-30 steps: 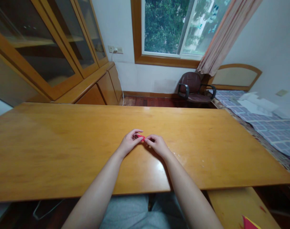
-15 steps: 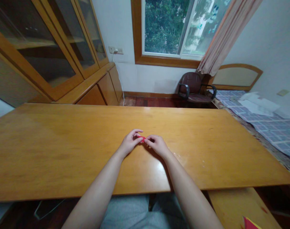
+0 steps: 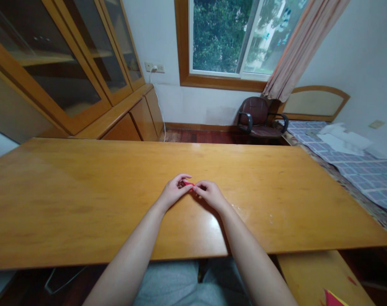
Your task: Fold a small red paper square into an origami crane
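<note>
A small red piece, which looks like folded paper (image 3: 188, 183), is held between my two hands just above the middle of the wooden table (image 3: 117, 212). My left hand (image 3: 175, 188) grips its left side, with the thumb along the near edge and the index finger stretched over the far side. At its right end, my right hand (image 3: 208, 191) pinches it between thumb and fingertips. Fingers cover much of the piece, so its full shape is hidden.
A drawer or lower board (image 3: 320, 272) at the bottom right bears a red and yellow sheet (image 3: 333, 298). Beyond the table stand a brown armchair (image 3: 255, 114) and a glass-fronted cabinet (image 3: 117, 97). A bed (image 3: 355, 165) lies to the right.
The left thumb has shifted slightly right along the red piece, and less of its near side shows. Both hands stay in nearly the same place.
</note>
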`<state>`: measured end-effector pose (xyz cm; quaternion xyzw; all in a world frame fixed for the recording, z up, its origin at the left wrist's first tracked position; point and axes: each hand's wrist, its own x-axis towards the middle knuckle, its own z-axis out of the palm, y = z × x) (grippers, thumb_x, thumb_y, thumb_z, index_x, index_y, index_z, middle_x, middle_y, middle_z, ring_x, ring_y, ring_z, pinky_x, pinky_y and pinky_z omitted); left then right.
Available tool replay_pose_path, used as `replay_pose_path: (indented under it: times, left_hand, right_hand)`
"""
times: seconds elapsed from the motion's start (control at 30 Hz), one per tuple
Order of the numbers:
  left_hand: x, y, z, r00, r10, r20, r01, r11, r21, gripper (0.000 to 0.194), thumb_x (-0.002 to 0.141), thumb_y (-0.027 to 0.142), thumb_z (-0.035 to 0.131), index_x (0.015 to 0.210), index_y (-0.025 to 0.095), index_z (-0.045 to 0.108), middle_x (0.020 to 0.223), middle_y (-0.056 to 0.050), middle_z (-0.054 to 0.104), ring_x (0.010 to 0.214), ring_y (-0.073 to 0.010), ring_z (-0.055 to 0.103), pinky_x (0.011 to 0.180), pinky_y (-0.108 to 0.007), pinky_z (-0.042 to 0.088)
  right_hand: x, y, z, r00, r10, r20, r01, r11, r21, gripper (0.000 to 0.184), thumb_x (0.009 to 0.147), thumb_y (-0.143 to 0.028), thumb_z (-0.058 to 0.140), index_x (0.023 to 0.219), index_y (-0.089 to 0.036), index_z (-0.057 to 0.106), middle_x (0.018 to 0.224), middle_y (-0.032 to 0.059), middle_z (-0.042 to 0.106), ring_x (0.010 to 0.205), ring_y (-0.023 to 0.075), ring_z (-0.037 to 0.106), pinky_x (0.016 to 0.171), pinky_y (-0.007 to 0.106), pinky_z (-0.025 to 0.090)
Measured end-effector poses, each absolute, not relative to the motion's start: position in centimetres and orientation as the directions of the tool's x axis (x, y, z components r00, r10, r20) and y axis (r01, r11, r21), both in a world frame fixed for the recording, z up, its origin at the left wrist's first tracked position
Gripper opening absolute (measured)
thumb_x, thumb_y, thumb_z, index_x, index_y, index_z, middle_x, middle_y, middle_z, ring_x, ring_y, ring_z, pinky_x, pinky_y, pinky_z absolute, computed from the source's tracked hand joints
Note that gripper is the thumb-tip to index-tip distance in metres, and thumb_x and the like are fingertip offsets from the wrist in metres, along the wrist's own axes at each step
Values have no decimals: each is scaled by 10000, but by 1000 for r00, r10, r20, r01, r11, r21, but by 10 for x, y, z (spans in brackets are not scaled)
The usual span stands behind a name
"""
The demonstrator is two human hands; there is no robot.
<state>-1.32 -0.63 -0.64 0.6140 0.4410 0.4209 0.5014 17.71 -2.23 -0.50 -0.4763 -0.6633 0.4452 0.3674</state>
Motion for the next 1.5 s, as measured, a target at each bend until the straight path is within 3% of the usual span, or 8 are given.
replay_pose_path:
  times: [0.47,0.7,1.13,1.5]
  left_hand:
    - [-13,-5,-4,256,963,86,4,-90,996,369,768,297,707,1085,166,573,740,2,658,725,-152,647,728,-278,496]
    - [-16,-2,-6,183,978,100,-7,-101,995,361,752,281,719,1066,165,582,726,23,612,698,-128,608,698,-253,476]
    - [-16,-4,0,93,992,84,-11,-83,996,345,744,322,721,1022,164,592,730,26,588,687,-123,584,703,-263,487]
    - [-15,-2,-14,165,983,85,107,-104,989,314,770,362,707,999,164,627,807,-10,641,763,-149,628,725,-270,511]
  right_hand:
    - [178,-23,-3,-307,951,39,274,128,-953,298,857,-422,618,878,-143,721,708,27,682,617,122,590,586,215,432]
    - [179,-21,-4,-267,963,37,204,94,-974,216,829,-330,611,823,-137,708,665,19,662,573,117,560,573,221,421]
    - [180,-20,-4,-176,983,42,137,67,-988,297,846,-422,604,819,-138,686,712,37,683,608,127,581,577,222,451]
    - [177,-21,-4,-244,968,65,293,137,-946,274,864,-400,612,864,-145,715,721,39,689,621,129,601,601,222,456]
